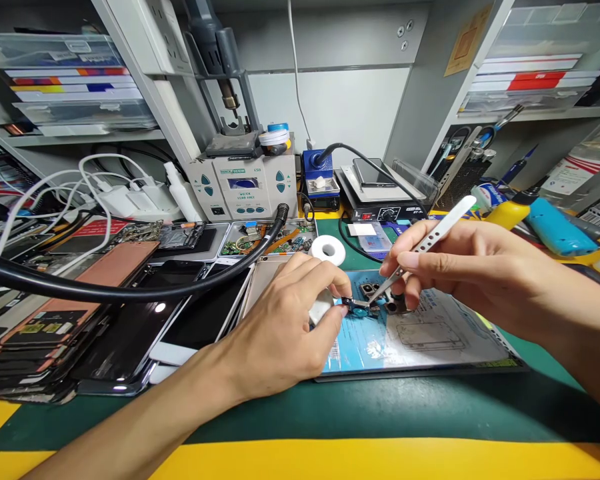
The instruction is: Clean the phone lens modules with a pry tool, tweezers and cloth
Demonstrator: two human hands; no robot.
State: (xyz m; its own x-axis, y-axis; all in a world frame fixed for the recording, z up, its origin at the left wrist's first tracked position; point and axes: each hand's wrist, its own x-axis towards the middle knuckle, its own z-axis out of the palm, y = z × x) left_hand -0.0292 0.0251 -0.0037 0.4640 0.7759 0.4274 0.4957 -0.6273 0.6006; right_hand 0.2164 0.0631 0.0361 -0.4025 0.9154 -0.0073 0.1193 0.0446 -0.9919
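Note:
My left hand (297, 320) is closed in a pinch over a blue printed pad (355, 350). Between its thumb and fingertips sits a small black part (347, 302), mostly covered by the fingers. My right hand (465, 263) grips metal tweezers (440, 228) with a row of holes, slanting down to the left. Their tips come down at a thin silvery piece (361, 304) beside the black part; I cannot tell whether they grasp it. Close by lie a small camera module (368, 289) and a teal round piece (360, 313). A white object (321, 308) shows partly behind my left fingers.
Stacked phones (193, 320) lie left, crossed by a thick black hose (130, 292) from the hot air station (250, 187). A parts tray (235, 248) and white roll (328, 249) stand behind my left hand. A heating plate (380, 200) and yellow bottle (505, 215) are further right.

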